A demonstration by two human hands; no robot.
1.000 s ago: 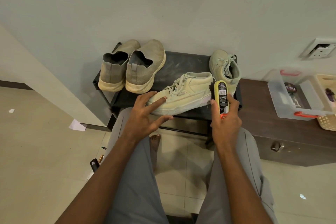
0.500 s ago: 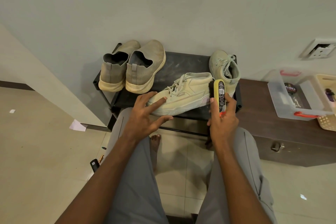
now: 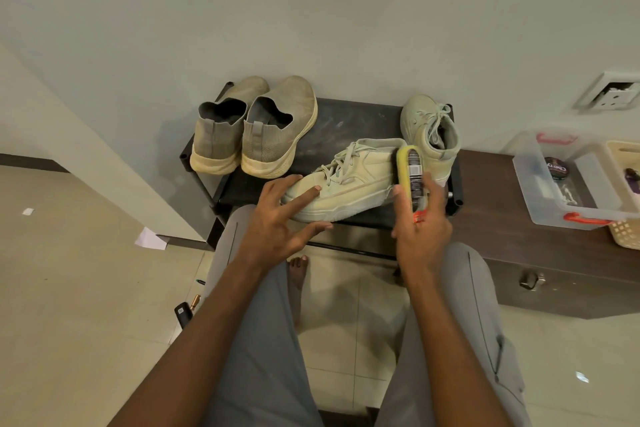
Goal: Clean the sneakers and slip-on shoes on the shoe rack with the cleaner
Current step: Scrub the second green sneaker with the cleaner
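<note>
Slip-on shoes [image 3: 254, 128] stand at the shoe rack [image 3: 346, 114] left edge, untouched. Left hand [image 3: 277, 218], grip spread, steadies the sneaker [image 3: 346, 180] toe at the front edge. Right hand [image 3: 420, 229] grips the cleaner [image 3: 410, 177] against the heel. Advice: brace firmly, short strokes.

At the centre of the frame, a pale sneaker [image 3: 346, 180] lying on the dark shoe rack [image 3: 349, 121] is steadied at its toe by the straight fingers of the left hand [image 3: 277, 218]. The yellow cleaner [image 3: 412, 177] is gripped in the right hand [image 3: 420, 229] and held against the sneaker's heel. A second sneaker [image 3: 433, 132] is seen just behind, and two slip-on shoes [image 3: 252, 128] are set side by side at the rack's upper left.
</note>
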